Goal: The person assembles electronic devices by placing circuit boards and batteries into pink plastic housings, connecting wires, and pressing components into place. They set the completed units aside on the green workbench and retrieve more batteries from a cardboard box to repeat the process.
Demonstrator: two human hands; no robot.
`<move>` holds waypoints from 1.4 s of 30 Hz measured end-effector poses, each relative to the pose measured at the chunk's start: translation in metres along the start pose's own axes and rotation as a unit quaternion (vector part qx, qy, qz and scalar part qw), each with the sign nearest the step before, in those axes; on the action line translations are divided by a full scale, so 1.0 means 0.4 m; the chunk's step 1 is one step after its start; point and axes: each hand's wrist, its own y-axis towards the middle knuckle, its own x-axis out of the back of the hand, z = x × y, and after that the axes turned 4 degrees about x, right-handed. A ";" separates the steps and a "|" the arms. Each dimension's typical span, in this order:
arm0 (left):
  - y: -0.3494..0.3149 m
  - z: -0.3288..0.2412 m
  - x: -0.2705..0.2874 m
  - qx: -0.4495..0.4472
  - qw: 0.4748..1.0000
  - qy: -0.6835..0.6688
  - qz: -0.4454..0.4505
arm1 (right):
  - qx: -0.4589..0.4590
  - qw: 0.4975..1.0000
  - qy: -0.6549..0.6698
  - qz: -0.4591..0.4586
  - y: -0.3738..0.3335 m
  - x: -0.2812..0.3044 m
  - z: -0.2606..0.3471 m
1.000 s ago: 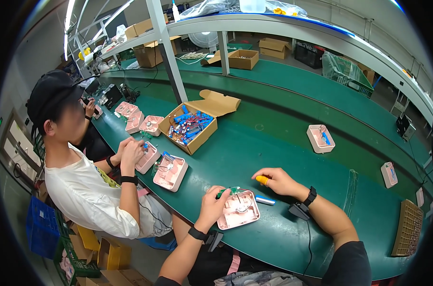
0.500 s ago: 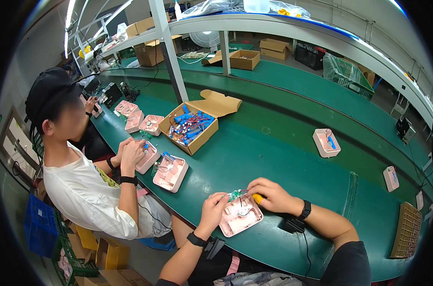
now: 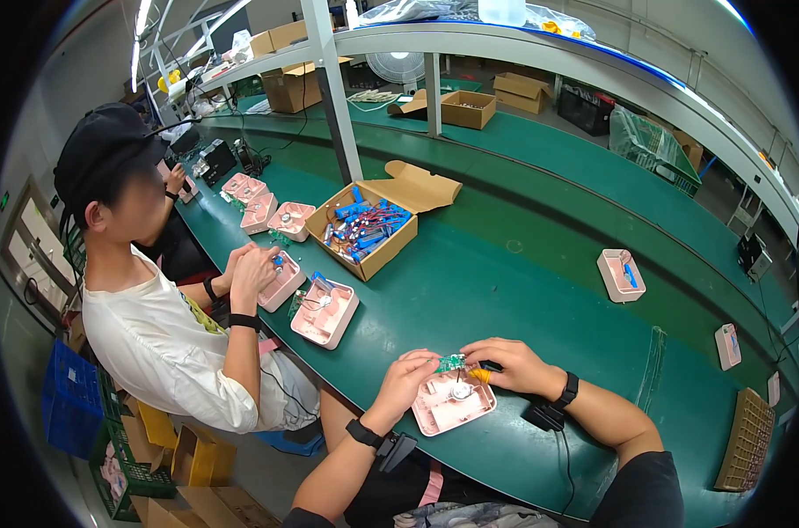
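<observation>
A small green circuit board (image 3: pixel 452 362) is over the far edge of an open pale pink plastic housing (image 3: pixel 456 414) on the bench in front of me. My left hand (image 3: pixel 408 380) pinches the board's left end. My right hand (image 3: pixel 514 365) is closed, its fingertips at the board's right end. A yellow tool handle (image 3: pixel 480 376) shows under those fingers; the tool's working end is hidden. Inside the housing sits a round silvery part (image 3: pixel 461 391) with thin wires.
To my left a person (image 3: pixel 166 326) works on another pink housing (image 3: pixel 280 283). A cardboard box (image 3: pixel 382 255) of blue wired battery cells stands beyond. More housings (image 3: pixel 622 275) lie along the green bench (image 3: pixel 522 308). A brown gridded tray (image 3: pixel 744 440) is at far right.
The view has shifted slightly, moving the scene to the right. My right fingers have come closer to the circuit board, and the yellow handle now sits lower beneath them.
</observation>
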 end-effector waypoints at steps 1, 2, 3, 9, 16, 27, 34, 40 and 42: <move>0.000 0.006 -0.003 0.000 1.000 0.008 -0.006 | 0.002 1.000 -0.014 -0.004 -0.001 -0.002 0.001; 0.000 0.010 -0.003 0.000 1.000 0.016 -0.011 | 0.004 1.000 -0.027 -0.007 0.000 -0.004 0.002; 0.001 0.014 -0.001 0.000 1.000 0.014 -0.013 | 0.004 1.000 -0.026 -0.005 0.002 -0.006 0.003; -0.052 -0.035 -0.042 -0.049 0.975 0.205 -0.074 | 0.043 0.994 -0.101 0.005 -0.006 0.001 0.010; -0.182 -0.034 -0.065 -0.085 0.882 0.446 -0.122 | 0.035 0.988 -0.148 -0.018 0.007 0.004 0.032; -0.158 -0.038 -0.059 -0.128 0.909 0.375 -0.130 | -0.142 0.981 -0.062 -0.116 0.007 0.027 0.022; -0.140 0.013 -0.071 -0.131 0.939 0.300 -0.104 | -0.089 0.987 0.086 0.105 0.037 0.034 0.079; -0.107 0.009 -0.061 -0.160 0.949 0.255 -0.095 | -0.107 0.986 -0.029 0.124 0.043 0.018 0.121; -0.106 0.008 -0.057 -0.182 0.943 0.261 -0.098 | -0.115 0.985 -0.061 0.116 0.040 0.014 0.127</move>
